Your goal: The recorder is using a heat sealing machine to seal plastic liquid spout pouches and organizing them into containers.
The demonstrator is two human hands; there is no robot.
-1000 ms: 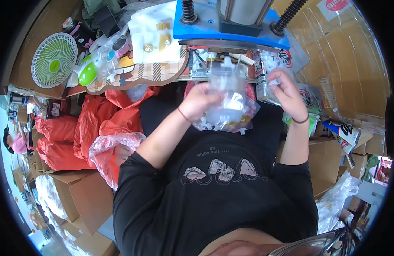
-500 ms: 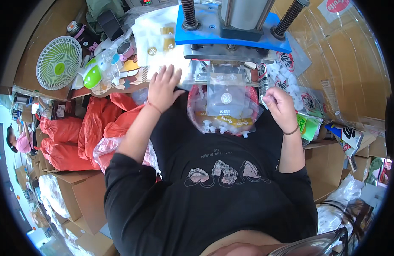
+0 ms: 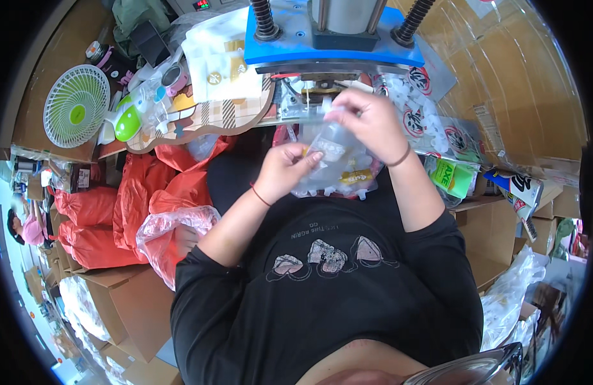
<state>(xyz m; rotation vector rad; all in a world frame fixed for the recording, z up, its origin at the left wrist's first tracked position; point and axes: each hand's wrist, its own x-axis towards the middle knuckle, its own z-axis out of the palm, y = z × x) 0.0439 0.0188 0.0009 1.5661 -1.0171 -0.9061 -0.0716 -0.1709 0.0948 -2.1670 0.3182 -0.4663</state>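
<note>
My left hand [image 3: 287, 169] is closed on the side of a clear plastic pouch [image 3: 333, 146] with pale print, thumb on its front. The pouch is tilted over my lap. At its upper edge my right hand [image 3: 372, 123] pinches with thumb and forefinger; a small white spout [image 3: 327, 102] shows at the fingertips. Below lie several finished-looking pouches [image 3: 357, 176] with gold bands and white spouts, in a red container [image 3: 281, 135] mostly hidden by my hands. Just beyond is a press with a blue plate [image 3: 328, 48].
Flat printed pouches [image 3: 222, 64] lie on the bench, left of the press. Loose white spouts [image 3: 408, 106] are heaped at its right. A white-green fan [image 3: 77, 106] stands far left, above red bags [image 3: 133, 199]. A cardboard box [image 3: 133, 308] stands lower left.
My left hand has come from the bench to grip the pouch. My right hand has moved left and up to the pouch's top edge. The pouch, flat before, is now tilted.
</note>
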